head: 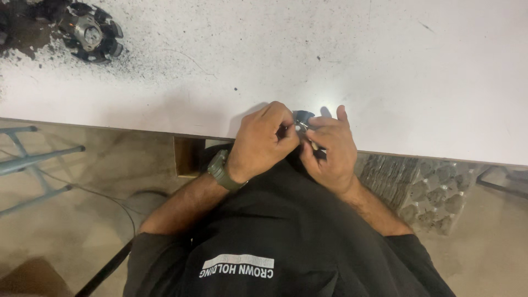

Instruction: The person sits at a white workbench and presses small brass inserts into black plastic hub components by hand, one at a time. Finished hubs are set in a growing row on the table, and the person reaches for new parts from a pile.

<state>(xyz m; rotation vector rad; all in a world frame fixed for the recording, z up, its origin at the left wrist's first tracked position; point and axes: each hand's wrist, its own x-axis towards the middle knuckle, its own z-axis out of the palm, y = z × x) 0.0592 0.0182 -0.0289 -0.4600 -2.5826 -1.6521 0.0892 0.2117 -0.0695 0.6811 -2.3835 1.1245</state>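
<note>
left hand [263, 144]: fingers curled in, tips pinching at the small metal part [302, 119]; green wristwatch [221, 170] on the wrist.
right hand [329, 151]: closed round the same part from the 3 o'clock side, thumb and forefinger on it, one finger raised off.
hands: together, touching, both clamped on the part.
small metal part: dark bluish metal with a shiny spot, mostly hidden by the fingers; exact shape can't be told. Sits just over the near edge of the white counter [385, 66], roughly frame centre.
grip advice: keep the part over the counter, not past the edge, so a slip lands on the top and not the floor [82, 220]. One hand as a fixed clamp, the other doing the fine work.
force: light, I judge; the piece looks small enough to pop out of a pinch.
view: fingers cover the work point; tilting the part toward the eyes would help.
round black-and-metal assembly [88, 30]: at 10 o'clock, far corner, in dark grit; well apart from the hands.
grit: keep it off the part.
</note>
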